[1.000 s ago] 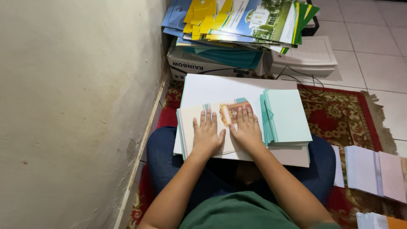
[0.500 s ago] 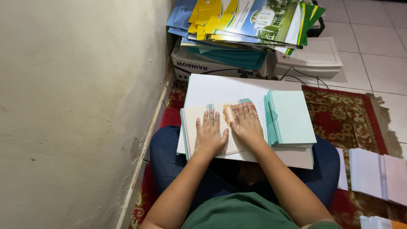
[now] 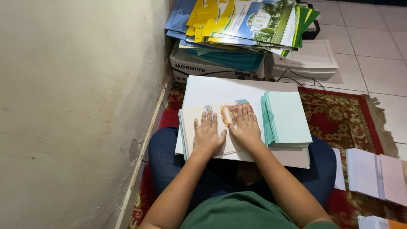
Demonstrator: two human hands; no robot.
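Cream printed card [image 3: 203,127], flat on lap; both hands' fingers [image 3: 207,121] spread flat, gripping nothing.

The person wears a green short-sleeved top, plain and unmarked where it shows at the bottom of the head view, with a sleeve edge just visible at the lower right. The legs are covered by dark blue denim trousers, the fabric smooth and without visible seams or patches. Both forearms are bare from the elbow down. The left hand [image 3: 206,138] and the right hand [image 3: 246,129] are bare too: 2 hands with no gloves, rings, watch or bracelet visible on the fingers or wrists. The nails look short and unpainted.
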